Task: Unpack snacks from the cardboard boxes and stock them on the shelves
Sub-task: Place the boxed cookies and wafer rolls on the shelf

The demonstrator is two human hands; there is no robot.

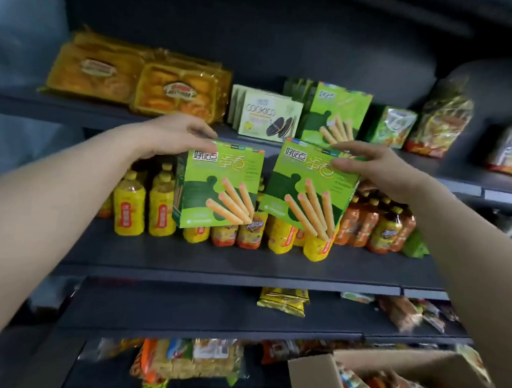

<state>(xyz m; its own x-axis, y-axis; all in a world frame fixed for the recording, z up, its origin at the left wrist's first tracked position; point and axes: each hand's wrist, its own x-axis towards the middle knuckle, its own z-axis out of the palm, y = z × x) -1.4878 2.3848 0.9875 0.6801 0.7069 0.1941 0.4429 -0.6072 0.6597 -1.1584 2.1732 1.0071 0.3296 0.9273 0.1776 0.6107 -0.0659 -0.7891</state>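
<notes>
My left hand (174,135) grips the top edge of a green box of biscuit sticks (218,188), held upright in the air. My right hand (368,168) grips the top of a second identical green box (306,188), tilted slightly right. Both boxes hang in front of the bottle shelf, just below the upper shelf edge (108,123). On that upper shelf stand several matching green boxes (336,114), directly behind my right hand. An open cardboard box (311,379) with red snack packs sits at the bottom right.
The upper shelf also holds yellow cake packs (135,79), pale cookie boxes (266,115) and bagged snacks (441,119). Yellow and orange drink bottles (144,207) fill the middle shelf. Lower shelves carry yellow snack bags (283,301) and noodle packs (188,362).
</notes>
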